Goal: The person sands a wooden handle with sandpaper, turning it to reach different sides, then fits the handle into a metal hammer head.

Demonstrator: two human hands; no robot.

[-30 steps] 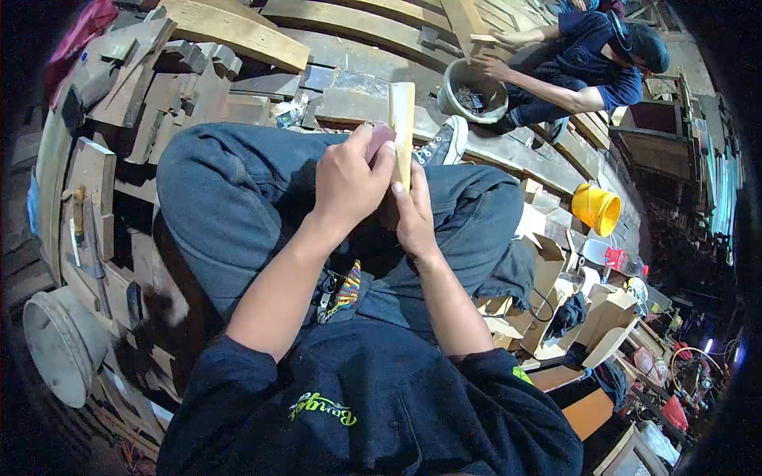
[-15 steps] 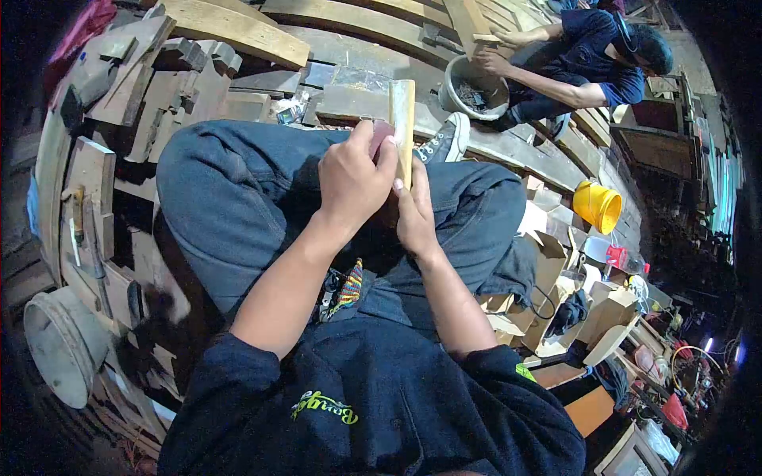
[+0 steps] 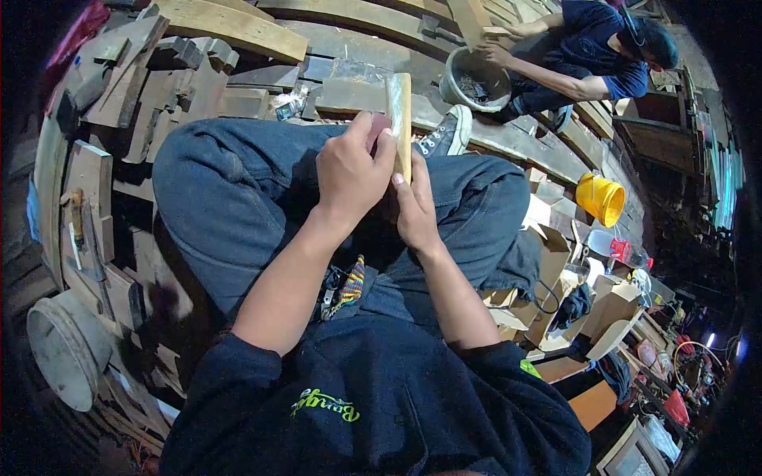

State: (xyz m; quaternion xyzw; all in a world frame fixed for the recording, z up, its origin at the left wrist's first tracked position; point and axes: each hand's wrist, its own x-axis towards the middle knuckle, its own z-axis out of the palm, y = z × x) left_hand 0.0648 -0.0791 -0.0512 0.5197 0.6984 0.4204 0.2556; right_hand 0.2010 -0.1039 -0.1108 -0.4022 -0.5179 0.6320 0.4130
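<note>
A pale wooden piece (image 3: pixel 401 119) stands out above my lap, its long side facing up and away from me. My left hand (image 3: pixel 353 170) is closed around a folded reddish-brown sheet (image 3: pixel 378 128), which touches the left side of the wood. Lower down, my right hand (image 3: pixel 415 208) grips the bottom end of the wood, thumb in front. The rest of that end is hidden behind the fingers.
At the upper right a co-worker (image 3: pixel 579 71) leans over a grey bucket (image 3: pixel 476 83). A yellow bucket (image 3: pixel 601 200) and cardboard boxes (image 3: pixel 556 262) lie to the right. Another bucket (image 3: pixel 67 349) and wood offcuts (image 3: pixel 95 182) are at left.
The wood and the sheet have shifted very slightly up and left with my hands. Both hands keep their hold. The co-worker's head and arms have moved a little.
</note>
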